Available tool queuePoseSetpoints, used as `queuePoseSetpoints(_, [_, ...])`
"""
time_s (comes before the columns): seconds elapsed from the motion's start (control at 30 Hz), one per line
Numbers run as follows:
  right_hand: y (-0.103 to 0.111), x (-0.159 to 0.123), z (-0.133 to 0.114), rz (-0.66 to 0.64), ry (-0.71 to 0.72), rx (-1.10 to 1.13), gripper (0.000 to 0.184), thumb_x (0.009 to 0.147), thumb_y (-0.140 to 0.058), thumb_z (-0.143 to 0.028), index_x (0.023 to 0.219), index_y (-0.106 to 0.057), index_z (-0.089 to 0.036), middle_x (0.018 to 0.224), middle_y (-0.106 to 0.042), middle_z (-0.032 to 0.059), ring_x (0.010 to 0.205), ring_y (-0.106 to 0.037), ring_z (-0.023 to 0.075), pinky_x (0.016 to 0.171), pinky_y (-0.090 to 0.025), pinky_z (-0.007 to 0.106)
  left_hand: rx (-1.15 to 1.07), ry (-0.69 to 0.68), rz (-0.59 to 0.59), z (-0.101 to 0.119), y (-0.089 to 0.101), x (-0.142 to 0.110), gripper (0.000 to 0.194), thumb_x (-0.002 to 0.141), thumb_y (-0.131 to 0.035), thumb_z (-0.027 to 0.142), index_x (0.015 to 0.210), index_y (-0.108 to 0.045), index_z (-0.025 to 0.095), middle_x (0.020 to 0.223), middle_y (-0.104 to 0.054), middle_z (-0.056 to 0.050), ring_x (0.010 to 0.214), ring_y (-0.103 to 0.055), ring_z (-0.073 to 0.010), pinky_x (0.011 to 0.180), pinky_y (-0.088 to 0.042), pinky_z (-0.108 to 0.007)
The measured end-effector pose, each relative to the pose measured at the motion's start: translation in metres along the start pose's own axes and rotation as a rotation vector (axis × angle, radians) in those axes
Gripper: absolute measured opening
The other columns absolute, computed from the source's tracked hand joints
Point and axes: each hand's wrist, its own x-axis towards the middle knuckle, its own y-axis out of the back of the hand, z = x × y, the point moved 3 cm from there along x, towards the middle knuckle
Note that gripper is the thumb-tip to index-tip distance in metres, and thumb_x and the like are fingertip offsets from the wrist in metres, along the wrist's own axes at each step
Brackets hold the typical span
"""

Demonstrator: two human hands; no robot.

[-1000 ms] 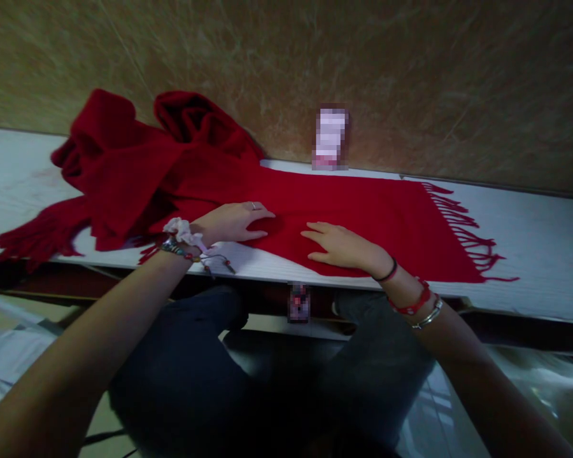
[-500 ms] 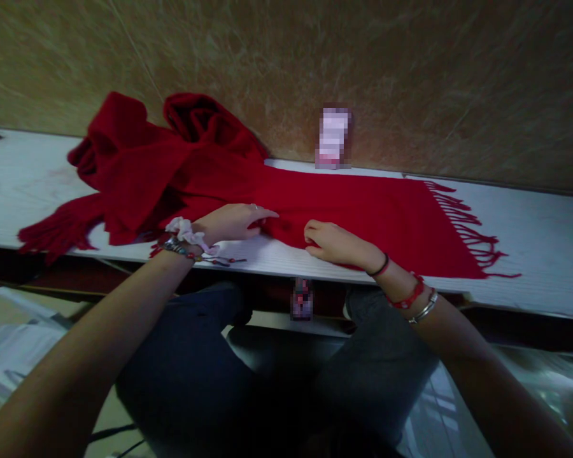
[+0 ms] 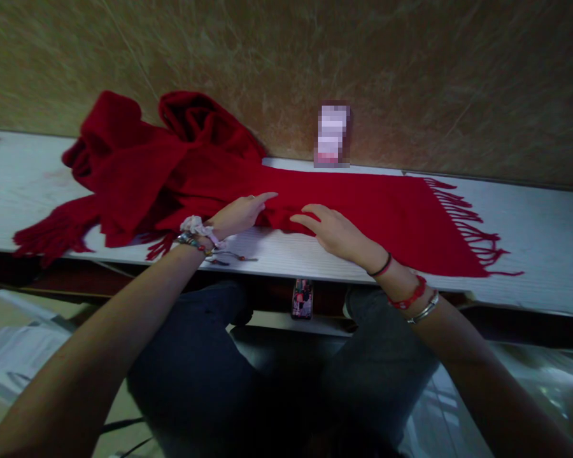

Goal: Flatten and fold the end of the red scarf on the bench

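Note:
A red scarf with fringed ends lies along a white shelf-like table. Its right part is spread flat, fringe to the right. Toward the left the cloth is heaped in loose folds, another fringe hanging near the front edge. My left hand rests on the scarf's middle with its index finger stretched out; its other fingers are partly hidden. Just to the right, my right hand is open at the scarf's near edge, thumb and index finger apart. Small wrinkles show in the cloth between both hands.
A phone with a blurred screen leans against the brown marbled wall behind the scarf. Another phone is below the table's front edge, above my knees. White papers are low at the left.
My left hand has shifted slightly right and away from me over the cloth. My right hand's fingers have spread apart and moved a little left. The scarf's near edge between them has bunched slightly.

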Motion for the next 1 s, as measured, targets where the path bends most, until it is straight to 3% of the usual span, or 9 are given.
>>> queuePoseSetpoints(0.17, [0.002,0.001,0.001,-0.058,-0.027,-0.145,0.038,0.088,-0.033,-0.006,0.119,-0.052,-0.018,0.109,-0.057,0.0109,0.097,-0.051,0.0205,0.076,-0.041,0.032,0.058,-0.009,0.041,0.002,-0.003,0.001,0.046,0.093,-0.028,0.026,0.139,-0.029,0.022,0.123,-0.053,-0.009,0.107,-0.054,-0.0190,0.087,-0.044,-0.030])
queuePoseSetpoints(0.3, [0.001,0.002,0.002,-0.098,-0.045,-0.146,0.033,0.090,-0.034,-0.010,0.112,-0.057,-0.016,0.095,-0.060,0.0083,0.080,-0.053,0.0165,0.067,-0.039,0.028,0.171,0.034,0.030,0.009,0.003,-0.001,0.046,0.091,-0.033,0.028,0.137,-0.032,0.024,0.123,-0.049,-0.009,0.103,-0.055,-0.0201,0.081,-0.045,-0.028])
queuePoseSetpoints(0.53, [-0.006,0.000,0.007,-0.082,-0.066,-0.066,0.030,0.088,-0.045,-0.017,0.115,-0.057,-0.014,0.107,-0.057,0.0117,0.094,-0.053,0.0197,0.076,-0.043,0.031,0.246,0.028,0.054,0.019,0.009,0.000,0.039,0.089,-0.035,0.024,0.126,-0.047,0.021,0.112,-0.056,-0.009,0.097,-0.057,-0.0204,0.073,-0.044,-0.028])
queuePoseSetpoints(0.7, [-0.010,0.001,0.016,-0.031,-0.190,0.030,0.034,0.089,-0.047,-0.024,0.120,-0.054,-0.012,0.110,-0.058,0.0123,0.101,-0.053,0.0205,0.084,-0.045,0.033,0.139,-0.044,-0.056,0.027,0.005,0.000,0.045,0.089,-0.037,0.045,0.127,-0.045,0.022,0.094,-0.064,-0.004,0.086,-0.060,-0.0176,0.067,-0.042,-0.024])
queuePoseSetpoints(0.8, [-0.012,0.001,0.022,-0.040,-0.255,0.020,0.031,0.087,-0.048,-0.020,0.117,-0.056,-0.013,0.108,-0.060,0.0115,0.099,-0.055,0.0204,0.083,-0.045,0.033,0.137,-0.103,-0.078,0.032,0.006,-0.001,0.054,0.085,-0.040,0.053,0.128,-0.044,0.021,0.103,-0.063,-0.006,0.090,-0.059,-0.0191,0.067,-0.042,-0.024])
queuePoseSetpoints(1.0, [-0.016,0.001,0.026,-0.076,-0.291,-0.063,0.027,0.086,-0.046,-0.015,0.109,-0.060,-0.013,0.105,-0.060,0.0122,0.097,-0.055,0.0213,0.081,-0.044,0.033,0.212,-0.114,-0.074,0.034,0.006,-0.001,0.046,0.086,-0.036,0.029,0.131,-0.042,0.021,0.116,-0.058,-0.006,0.100,-0.057,-0.0186,0.074,-0.043,-0.025])
